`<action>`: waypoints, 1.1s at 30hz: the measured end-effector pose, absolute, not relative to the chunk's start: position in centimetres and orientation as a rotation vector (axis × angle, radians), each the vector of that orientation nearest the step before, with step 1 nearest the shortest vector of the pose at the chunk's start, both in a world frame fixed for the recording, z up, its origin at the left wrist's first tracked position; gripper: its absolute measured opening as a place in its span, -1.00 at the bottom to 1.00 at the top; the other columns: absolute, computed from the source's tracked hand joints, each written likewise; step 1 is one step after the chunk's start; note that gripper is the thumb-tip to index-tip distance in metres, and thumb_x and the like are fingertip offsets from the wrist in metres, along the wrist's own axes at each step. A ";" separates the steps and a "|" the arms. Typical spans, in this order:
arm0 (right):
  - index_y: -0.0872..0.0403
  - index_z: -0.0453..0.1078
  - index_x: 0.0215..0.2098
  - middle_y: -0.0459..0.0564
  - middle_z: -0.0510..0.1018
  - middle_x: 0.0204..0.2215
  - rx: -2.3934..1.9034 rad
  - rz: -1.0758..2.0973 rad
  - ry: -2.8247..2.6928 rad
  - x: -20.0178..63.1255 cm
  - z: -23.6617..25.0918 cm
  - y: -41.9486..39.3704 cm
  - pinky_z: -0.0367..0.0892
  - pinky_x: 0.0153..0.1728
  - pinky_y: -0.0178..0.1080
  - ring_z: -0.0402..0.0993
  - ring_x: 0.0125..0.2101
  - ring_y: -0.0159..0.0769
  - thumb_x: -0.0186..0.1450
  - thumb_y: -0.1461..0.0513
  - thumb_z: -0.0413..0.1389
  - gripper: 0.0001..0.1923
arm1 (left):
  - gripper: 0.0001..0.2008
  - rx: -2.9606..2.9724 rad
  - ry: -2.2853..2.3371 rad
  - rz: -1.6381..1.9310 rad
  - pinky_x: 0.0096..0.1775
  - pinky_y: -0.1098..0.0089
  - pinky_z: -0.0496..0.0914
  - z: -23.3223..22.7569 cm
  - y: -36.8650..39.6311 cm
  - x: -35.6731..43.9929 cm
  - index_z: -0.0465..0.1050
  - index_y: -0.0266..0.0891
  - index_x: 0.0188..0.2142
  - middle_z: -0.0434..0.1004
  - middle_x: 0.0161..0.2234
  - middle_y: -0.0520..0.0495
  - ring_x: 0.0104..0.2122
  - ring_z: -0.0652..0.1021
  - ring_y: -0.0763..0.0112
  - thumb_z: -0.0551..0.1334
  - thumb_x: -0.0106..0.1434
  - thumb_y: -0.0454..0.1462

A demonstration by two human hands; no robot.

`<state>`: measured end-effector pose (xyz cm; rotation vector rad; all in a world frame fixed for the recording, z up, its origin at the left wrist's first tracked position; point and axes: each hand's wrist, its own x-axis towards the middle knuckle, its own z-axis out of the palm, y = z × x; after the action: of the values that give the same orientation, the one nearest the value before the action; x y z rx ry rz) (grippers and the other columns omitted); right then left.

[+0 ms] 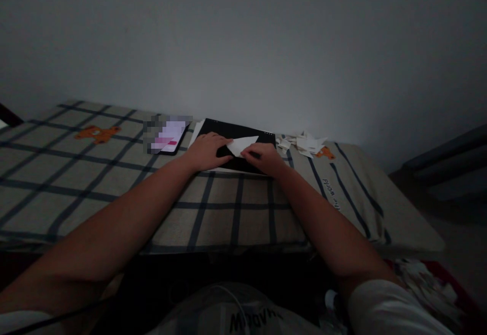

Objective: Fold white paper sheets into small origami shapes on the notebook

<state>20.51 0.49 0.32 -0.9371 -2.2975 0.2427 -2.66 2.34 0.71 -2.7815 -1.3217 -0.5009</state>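
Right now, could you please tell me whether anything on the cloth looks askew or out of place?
Yes, the paper pieces lie in a loose jumble on the cloth, just right of the black board. Also, white paper juts unevenly from under the board's left edge. I see no spill.

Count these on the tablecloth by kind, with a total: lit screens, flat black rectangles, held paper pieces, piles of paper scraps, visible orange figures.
Lit screen: 1
Flat black rectangle: 1
Held paper piece: 1
Pile of paper scraps: 1
Orange figures: 2
Total: 6
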 end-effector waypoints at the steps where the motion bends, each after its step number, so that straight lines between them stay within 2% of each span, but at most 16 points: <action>1: 0.10 0.52 -0.35 0.01 0.60 -0.38 -0.974 0.273 -2.200 20.7 0.3 0.7 0.29 -0.27 -0.25 0.47 -0.36 -0.29 0.33 0.14 0.03 -0.72 | -0.45 -2.797 -1.293 -0.547 0.07 0.17 0.25 0.8 2.4 -2.7 0.38 -0.22 0.14 0.47 0.06 -0.14 0.06 0.39 0.12 0.14 0.25 0.01; 5: 0.09 0.53 -0.36 -0.02 0.61 -0.39 -1.061 0.446 -1.943 21.1 0.1 1.2 0.33 -0.32 -0.25 0.47 -0.38 -0.30 0.28 0.08 0.06 -0.71 | -0.69 -2.873 -1.147 -0.669 0.03 0.23 0.28 0.8 2.7 -2.8 0.51 -0.16 -0.07 0.55 -0.08 -0.07 -0.04 0.45 0.24 0.11 0.32 -0.11; 8: 0.09 0.54 -0.33 0.00 0.62 -0.36 -1.064 0.538 -1.845 21.1 0.0 1.3 0.37 -0.26 -0.22 0.50 -0.32 -0.27 0.25 0.06 0.10 -0.71 | -0.71 -2.867 -1.147 -0.741 -0.02 0.26 0.31 0.5 3.0 -2.8 0.53 -0.19 -0.15 0.57 -0.16 -0.08 -0.09 0.46 0.28 0.07 0.35 -0.15; 12: 0.07 0.55 -0.28 0.01 0.63 -0.29 -1.054 0.668 -1.761 20.9 -0.2 1.3 0.40 -0.18 -0.18 0.52 -0.26 -0.25 0.18 0.03 0.17 -0.70 | -0.70 -2.854 -1.207 -0.785 -0.02 0.26 0.33 0.2 3.2 -2.9 0.52 -0.19 -0.15 0.56 -0.16 -0.11 -0.09 0.46 0.27 0.05 0.36 -0.17; 15: 0.07 0.55 -0.29 0.00 0.63 -0.32 -1.051 0.704 -1.742 20.9 -0.4 1.4 0.40 -0.19 -0.18 0.52 -0.29 -0.27 0.14 0.03 0.21 -0.70 | -0.70 -2.856 -1.226 -0.766 -0.02 0.26 0.33 0.2 3.2 -2.9 0.52 -0.19 -0.14 0.56 -0.17 -0.11 -0.09 0.46 0.26 0.04 0.36 -0.17; 23: 0.09 0.45 -0.45 -0.12 0.48 -0.56 -1.170 0.724 -1.657 21.6 -0.4 2.2 0.23 -0.44 -0.30 0.36 -0.48 -0.36 0.14 0.02 0.18 -0.71 | -0.68 -2.866 -1.264 -0.721 -0.07 0.28 0.32 0.4 3.3 -3.3 0.55 -0.15 -0.20 0.57 -0.23 -0.06 -0.13 0.47 0.27 0.08 0.34 -0.07; 29: 0.07 0.36 -0.55 -0.19 0.33 -0.65 -1.270 0.763 -1.593 22.1 -0.8 3.1 0.12 -0.49 -0.31 0.24 -0.55 -0.39 0.13 0.06 0.15 -0.74 | -0.69 -2.838 -1.294 -0.695 -0.09 0.31 0.31 0.5 3.2 -3.4 0.54 -0.17 -0.18 0.56 -0.22 -0.07 -0.13 0.47 0.29 0.05 0.36 -0.12; 33: 0.09 0.42 -0.49 -0.12 0.44 -0.57 -1.337 0.601 -1.751 22.3 -1.0 3.2 0.21 -0.42 -0.27 0.33 -0.49 -0.32 0.19 0.11 0.11 -0.78 | -0.69 -2.797 -1.306 -0.613 -0.09 0.30 0.31 0.8 2.6 -3.1 0.56 -0.17 -0.19 0.56 -0.22 -0.09 -0.12 0.46 0.26 0.07 0.35 -0.14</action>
<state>22.32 3.18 -0.98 -1.3368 -1.7512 0.6007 -3.08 2.60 0.84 -2.7974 -1.3055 -0.6134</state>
